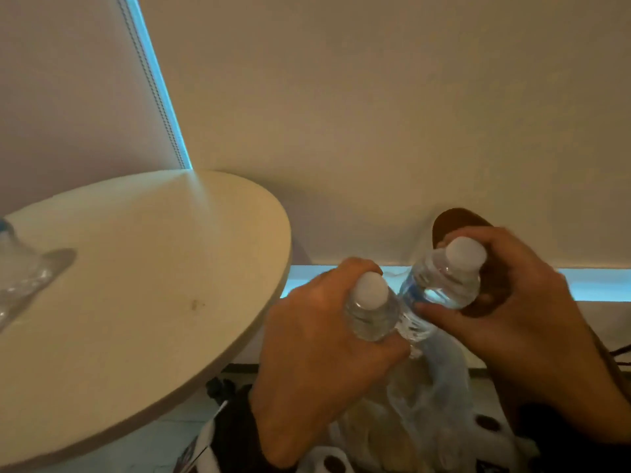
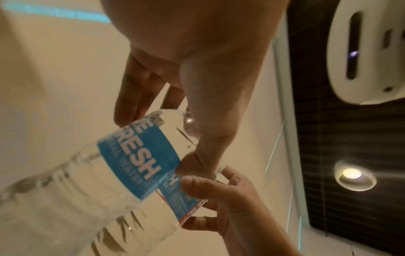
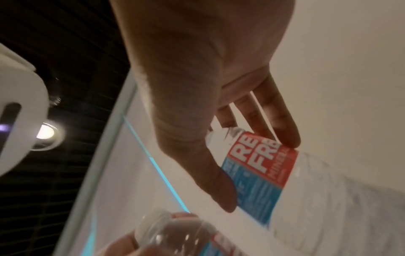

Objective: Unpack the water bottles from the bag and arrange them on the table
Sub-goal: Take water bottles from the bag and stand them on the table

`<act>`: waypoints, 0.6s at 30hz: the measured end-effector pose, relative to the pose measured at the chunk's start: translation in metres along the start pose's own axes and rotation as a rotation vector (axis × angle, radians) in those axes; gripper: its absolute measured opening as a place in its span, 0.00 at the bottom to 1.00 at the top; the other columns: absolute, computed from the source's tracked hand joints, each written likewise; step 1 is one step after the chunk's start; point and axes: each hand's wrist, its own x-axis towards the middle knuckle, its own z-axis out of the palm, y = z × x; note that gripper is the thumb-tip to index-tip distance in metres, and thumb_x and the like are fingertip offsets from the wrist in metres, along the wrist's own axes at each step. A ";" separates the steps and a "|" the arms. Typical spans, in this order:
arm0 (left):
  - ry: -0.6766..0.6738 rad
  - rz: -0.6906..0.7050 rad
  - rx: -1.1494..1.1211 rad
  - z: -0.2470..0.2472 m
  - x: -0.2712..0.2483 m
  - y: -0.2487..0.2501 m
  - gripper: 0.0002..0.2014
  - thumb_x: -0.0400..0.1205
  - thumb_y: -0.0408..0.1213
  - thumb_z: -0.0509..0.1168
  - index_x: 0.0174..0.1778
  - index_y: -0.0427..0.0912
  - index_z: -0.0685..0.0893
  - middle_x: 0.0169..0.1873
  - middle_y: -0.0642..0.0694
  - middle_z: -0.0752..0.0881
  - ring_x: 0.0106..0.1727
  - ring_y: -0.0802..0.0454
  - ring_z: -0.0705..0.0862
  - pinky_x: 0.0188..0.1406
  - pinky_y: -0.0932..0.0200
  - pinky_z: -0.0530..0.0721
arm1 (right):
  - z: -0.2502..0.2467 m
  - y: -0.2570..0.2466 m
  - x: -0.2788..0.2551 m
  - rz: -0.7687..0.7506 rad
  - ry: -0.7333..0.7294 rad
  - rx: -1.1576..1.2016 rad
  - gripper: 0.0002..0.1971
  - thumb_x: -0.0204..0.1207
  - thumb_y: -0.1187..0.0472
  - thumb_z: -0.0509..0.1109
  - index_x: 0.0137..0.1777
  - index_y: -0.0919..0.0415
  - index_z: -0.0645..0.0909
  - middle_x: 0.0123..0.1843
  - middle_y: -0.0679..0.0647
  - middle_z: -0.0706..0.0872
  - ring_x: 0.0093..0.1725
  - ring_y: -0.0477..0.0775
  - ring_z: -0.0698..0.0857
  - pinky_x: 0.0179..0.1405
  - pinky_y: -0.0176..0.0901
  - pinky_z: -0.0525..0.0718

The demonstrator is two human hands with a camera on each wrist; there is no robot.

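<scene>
My left hand grips a clear water bottle with a white cap just below its neck. Its blue label shows in the left wrist view. My right hand grips a second, tilted bottle, whose label is red and blue. Both bottles are held side by side, touching, above a translucent plastic bag, to the right of the round cream table. Another bottle stands on the table's far left, cut off by the frame edge.
A brown rounded object sits behind my right hand against the wall. A strip of blue light runs along the wall's base. Black and white patterned fabric lies below the bag.
</scene>
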 end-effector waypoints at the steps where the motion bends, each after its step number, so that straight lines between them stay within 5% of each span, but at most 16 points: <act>1: 0.052 0.009 0.033 -0.021 -0.001 0.006 0.25 0.64 0.65 0.72 0.55 0.63 0.80 0.43 0.66 0.88 0.45 0.64 0.86 0.44 0.65 0.89 | -0.002 -0.015 0.011 -0.043 0.005 0.043 0.31 0.55 0.49 0.86 0.59 0.43 0.78 0.55 0.41 0.89 0.55 0.46 0.90 0.45 0.43 0.94; 3: 0.122 -0.016 0.052 -0.058 -0.004 0.012 0.26 0.61 0.65 0.74 0.53 0.62 0.82 0.43 0.65 0.90 0.44 0.63 0.87 0.41 0.61 0.90 | -0.003 -0.042 0.035 -0.131 0.007 0.105 0.33 0.52 0.53 0.89 0.57 0.40 0.79 0.53 0.43 0.89 0.51 0.47 0.91 0.39 0.49 0.94; 6: 0.224 -0.031 0.086 -0.110 -0.011 0.014 0.26 0.58 0.58 0.81 0.52 0.62 0.85 0.43 0.67 0.90 0.46 0.67 0.88 0.39 0.65 0.90 | 0.007 -0.079 0.069 -0.262 -0.032 0.175 0.34 0.50 0.50 0.89 0.57 0.40 0.79 0.52 0.40 0.89 0.49 0.44 0.90 0.28 0.32 0.88; 9: 0.314 -0.052 0.101 -0.156 -0.018 0.008 0.26 0.58 0.56 0.83 0.52 0.62 0.86 0.43 0.66 0.91 0.45 0.66 0.89 0.38 0.69 0.90 | 0.032 -0.112 0.101 -0.370 -0.111 0.246 0.33 0.52 0.58 0.89 0.57 0.47 0.79 0.49 0.42 0.89 0.46 0.40 0.89 0.31 0.24 0.83; 12: 0.373 -0.085 0.123 -0.195 -0.026 -0.008 0.26 0.56 0.55 0.83 0.51 0.60 0.87 0.42 0.63 0.91 0.44 0.67 0.89 0.36 0.71 0.89 | 0.072 -0.142 0.126 -0.451 -0.223 0.273 0.31 0.55 0.62 0.89 0.57 0.55 0.80 0.47 0.40 0.87 0.44 0.38 0.88 0.36 0.29 0.86; 18: 0.479 -0.246 0.217 -0.241 -0.045 -0.055 0.28 0.55 0.55 0.79 0.52 0.57 0.88 0.44 0.58 0.92 0.44 0.56 0.92 0.43 0.46 0.93 | 0.168 -0.186 0.148 -0.505 -0.406 0.274 0.30 0.56 0.59 0.89 0.57 0.56 0.80 0.52 0.50 0.86 0.50 0.49 0.88 0.44 0.37 0.89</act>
